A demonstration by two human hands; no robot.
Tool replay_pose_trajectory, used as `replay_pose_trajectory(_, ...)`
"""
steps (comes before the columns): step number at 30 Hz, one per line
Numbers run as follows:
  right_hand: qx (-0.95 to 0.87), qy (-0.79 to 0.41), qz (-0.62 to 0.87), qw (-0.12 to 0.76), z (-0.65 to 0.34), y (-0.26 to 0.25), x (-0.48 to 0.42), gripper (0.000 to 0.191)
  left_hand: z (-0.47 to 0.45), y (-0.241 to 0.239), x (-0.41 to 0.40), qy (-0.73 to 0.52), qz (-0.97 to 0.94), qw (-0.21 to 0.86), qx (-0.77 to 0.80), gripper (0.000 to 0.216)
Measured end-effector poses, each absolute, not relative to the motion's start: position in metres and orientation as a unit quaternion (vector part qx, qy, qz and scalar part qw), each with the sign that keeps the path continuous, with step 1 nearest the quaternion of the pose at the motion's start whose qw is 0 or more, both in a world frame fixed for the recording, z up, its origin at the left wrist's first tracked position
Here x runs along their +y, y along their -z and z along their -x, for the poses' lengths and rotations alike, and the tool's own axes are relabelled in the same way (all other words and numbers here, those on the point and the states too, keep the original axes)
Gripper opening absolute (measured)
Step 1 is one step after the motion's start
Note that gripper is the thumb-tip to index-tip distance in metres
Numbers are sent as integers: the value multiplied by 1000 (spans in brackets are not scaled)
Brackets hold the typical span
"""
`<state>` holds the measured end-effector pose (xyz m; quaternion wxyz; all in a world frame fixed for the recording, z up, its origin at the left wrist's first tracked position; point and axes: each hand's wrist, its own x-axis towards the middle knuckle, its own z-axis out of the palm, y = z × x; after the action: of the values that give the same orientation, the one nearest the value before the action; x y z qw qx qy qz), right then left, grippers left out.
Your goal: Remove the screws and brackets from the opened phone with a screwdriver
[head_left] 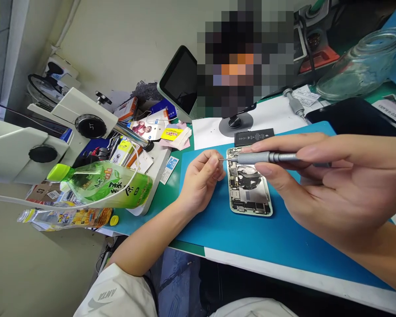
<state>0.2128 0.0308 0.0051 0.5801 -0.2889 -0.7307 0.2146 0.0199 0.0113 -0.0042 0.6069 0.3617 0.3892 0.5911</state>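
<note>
My right hand is closed around a grey precision screwdriver, held level with its thin tip pointing left. The fingers of my left hand are pinched together right at that tip; whatever may be between them is too small to make out. Below the screwdriver, an opened smartphone lies on the blue mat, its circuit boards and a round coil area showing. Part of the phone's upper right side is hidden by my right hand. A black phone battery lies just beyond the phone.
On the left, a green tea bottle and a microscope arm crowd the table. Behind the mat are a dark-screened device and a round stand. A second screwdriver and a glass jar sit at the back right.
</note>
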Motion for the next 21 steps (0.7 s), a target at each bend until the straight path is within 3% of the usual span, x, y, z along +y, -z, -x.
replay_pose_trajectory(21,-717,-236,317,574,-209,-7,25,9,-20,6,11,-592,-360,599,400,40)
